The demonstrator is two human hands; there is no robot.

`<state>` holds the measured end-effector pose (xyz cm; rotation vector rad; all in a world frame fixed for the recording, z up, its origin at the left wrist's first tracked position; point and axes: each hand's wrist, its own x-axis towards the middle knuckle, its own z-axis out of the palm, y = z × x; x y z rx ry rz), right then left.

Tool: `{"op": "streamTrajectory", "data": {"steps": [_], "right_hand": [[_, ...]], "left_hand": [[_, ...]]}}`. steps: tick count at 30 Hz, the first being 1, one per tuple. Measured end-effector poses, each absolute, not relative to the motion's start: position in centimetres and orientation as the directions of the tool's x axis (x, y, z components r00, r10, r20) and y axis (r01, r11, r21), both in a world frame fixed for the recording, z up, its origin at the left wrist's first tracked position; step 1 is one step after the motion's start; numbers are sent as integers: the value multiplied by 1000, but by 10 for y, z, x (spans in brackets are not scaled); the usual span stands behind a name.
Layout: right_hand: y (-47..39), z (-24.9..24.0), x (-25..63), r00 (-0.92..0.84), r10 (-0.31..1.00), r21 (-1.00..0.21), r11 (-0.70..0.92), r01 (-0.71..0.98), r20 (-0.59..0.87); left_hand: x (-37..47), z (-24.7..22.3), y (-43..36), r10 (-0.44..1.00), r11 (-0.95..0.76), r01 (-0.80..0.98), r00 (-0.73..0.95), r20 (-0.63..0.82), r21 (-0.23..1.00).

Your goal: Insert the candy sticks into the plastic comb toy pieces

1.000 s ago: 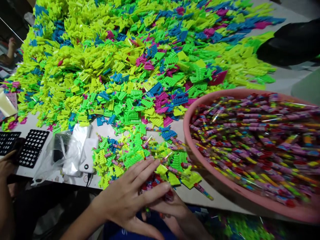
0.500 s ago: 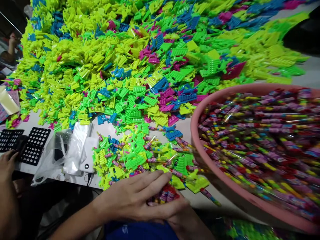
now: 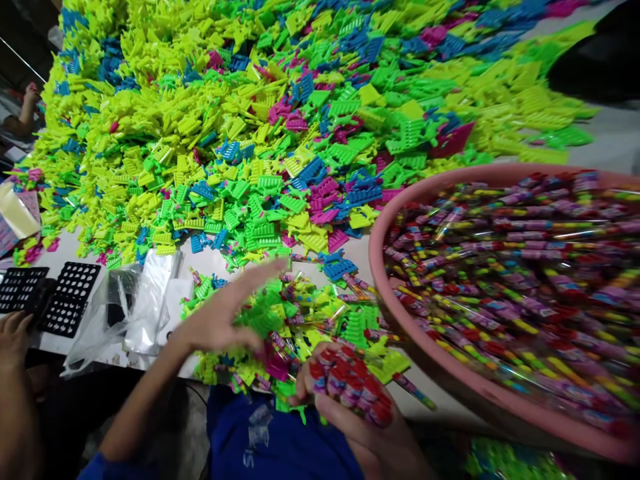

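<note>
My right hand is wrapped round a bundle of tubes with red ends above my lap, near the table's front edge. Over the small heap of green and yellow plastic pieces, my left hand reaches out with its fingers spread, somewhat blurred, and nothing shows in it. Several tubes with candy-like coloured contents lie among that heap. To the right stands a pink basin full of similar tubes.
A large pile of yellow, green, blue and magenta pieces covers the table. Clear plastic bags and black perforated trays lie at left. Another person's hand rests there. A dark object is upper right.
My left hand has come off the bundle and moved left and up over the small heap, fingers opening. The bundle's red ends now show in my right hand.
</note>
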<state>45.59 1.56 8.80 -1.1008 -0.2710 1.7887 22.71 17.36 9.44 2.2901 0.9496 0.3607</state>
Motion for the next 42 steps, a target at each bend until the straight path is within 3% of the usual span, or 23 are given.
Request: {"op": "streamTrajectory", "data": {"steps": [1, 2, 5, 12, 18, 22, 27, 31, 34, 37, 42], "right_hand": [[19, 84, 456, -94, 837, -620, -470, -628, -540], [22, 81, 456, -91, 852, -627, -448, -638, -516], [28, 83, 456, -119, 875, -631, -427, -647, -470], [29, 88, 445, -152, 847, -587, -471, -659, -509], [29, 89, 440, -202, 869, -613, -466, -637, -451], [28, 90, 439, -181, 862, -592, -464, -659, -474], [29, 85, 444, -110, 860, -606, -437, -665, -499], [30, 82, 449, 14, 833, -659, -427, -620, -553], [27, 82, 453, 49, 819, -675, -436, -595, -572], [21, 83, 456, 67, 851, -765, -430, -479, -521], [13, 81, 458, 27, 863, -804, -458, -379, -504]], "left_hand": [[215, 91, 195, 901, -331, 731, 433, -31, 596], [204, 86, 217, 962, -209, 807, 272, -35, 552], [181, 67, 268, 996, -24, 879, 64, -67, 477], [178, 39, 287, 986, 125, 856, -50, -160, 501], [188, 35, 270, 992, 122, 757, -102, -68, 642], [189, 59, 253, 981, 86, 610, -189, 40, 788], [207, 109, 174, 995, 33, 351, -102, 3, 936], [233, 126, 107, 978, 127, 143, 147, -148, 982], [248, 119, 85, 958, 229, -40, 187, -218, 973], [255, 110, 79, 942, 326, -196, 153, -299, 925], [259, 113, 78, 890, 455, -261, 153, -429, 851]]}}
